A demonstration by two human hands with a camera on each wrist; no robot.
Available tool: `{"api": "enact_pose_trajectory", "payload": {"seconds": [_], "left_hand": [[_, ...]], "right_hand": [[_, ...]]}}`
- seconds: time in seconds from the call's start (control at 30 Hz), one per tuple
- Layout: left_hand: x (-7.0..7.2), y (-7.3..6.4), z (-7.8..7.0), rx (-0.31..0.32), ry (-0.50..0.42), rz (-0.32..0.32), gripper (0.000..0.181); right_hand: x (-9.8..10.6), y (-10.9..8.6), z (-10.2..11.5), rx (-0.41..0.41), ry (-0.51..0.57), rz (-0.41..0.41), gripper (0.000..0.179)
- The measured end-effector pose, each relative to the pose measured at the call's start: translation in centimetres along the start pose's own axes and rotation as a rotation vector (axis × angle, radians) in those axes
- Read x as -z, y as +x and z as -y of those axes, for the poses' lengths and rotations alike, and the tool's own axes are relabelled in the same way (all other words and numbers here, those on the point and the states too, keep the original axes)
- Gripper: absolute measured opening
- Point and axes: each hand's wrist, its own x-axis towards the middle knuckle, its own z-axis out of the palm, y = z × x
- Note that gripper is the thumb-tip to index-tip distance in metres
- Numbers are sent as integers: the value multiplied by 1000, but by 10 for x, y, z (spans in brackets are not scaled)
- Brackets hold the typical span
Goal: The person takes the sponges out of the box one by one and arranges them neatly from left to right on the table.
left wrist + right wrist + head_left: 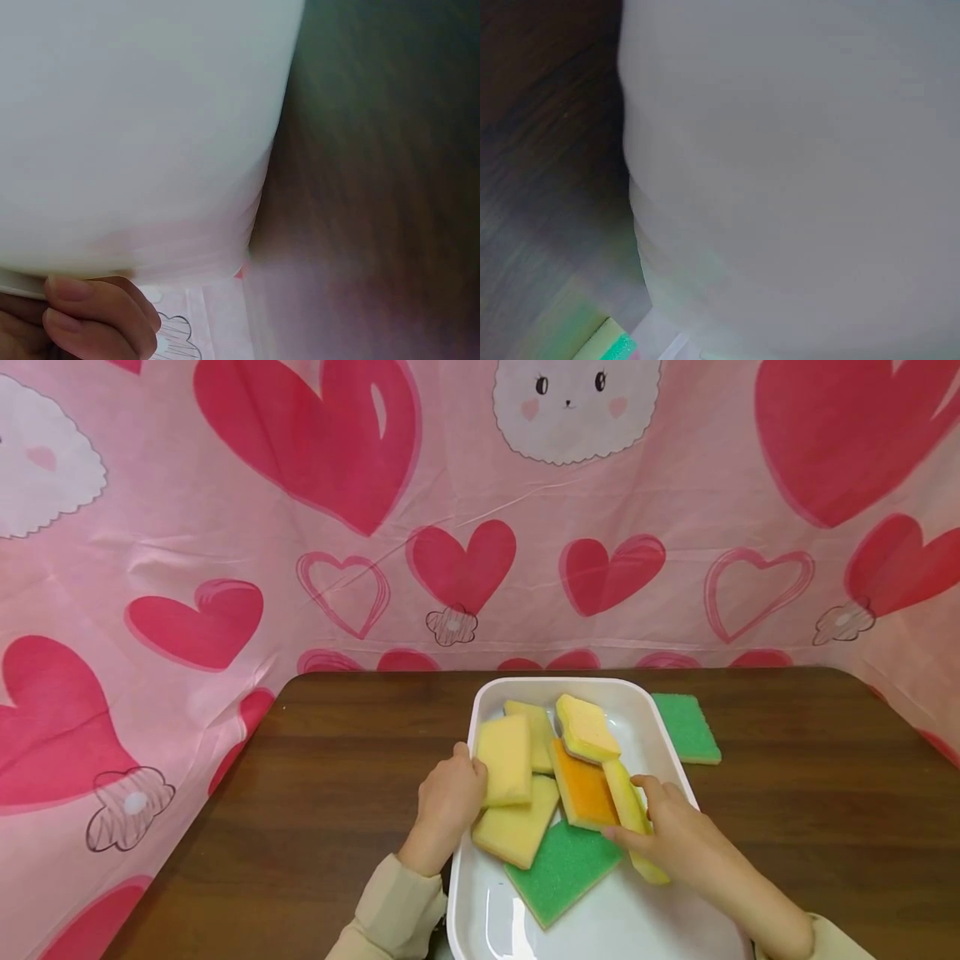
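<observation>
At the left rim of a white tray (517,935), my left hand (450,789) pinches the near-left edge of a flat yellow sponge (504,760). In the left wrist view its curled fingers (101,319) lie at the tray's rim. Inside the tray's right side, my right hand (671,827) holds another yellow sponge (628,802) on its edge between thumb and fingers. Around them lie a tilted yellow sponge (588,727), an orange-faced sponge (588,789), two more yellow sponges (517,831) and a green-faced sponge (562,868). The right wrist view does not show the right hand.
A green-faced sponge (686,727) lies on the dark wooden table (337,777), right of the tray. It also appears at the bottom of the right wrist view. Pink cloth (465,485) with hearts hangs behind the table and along its sides.
</observation>
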Motion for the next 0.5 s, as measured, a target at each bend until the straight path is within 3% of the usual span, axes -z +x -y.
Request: {"api": "enact_pose_trajectory", "payload": {"seconds": [0.5], "left_hand": [[1, -1, -1, 3, 9, -7, 23]], "right_hand": [[-9, -5, -1, 24, -41, -26, 79]]}}
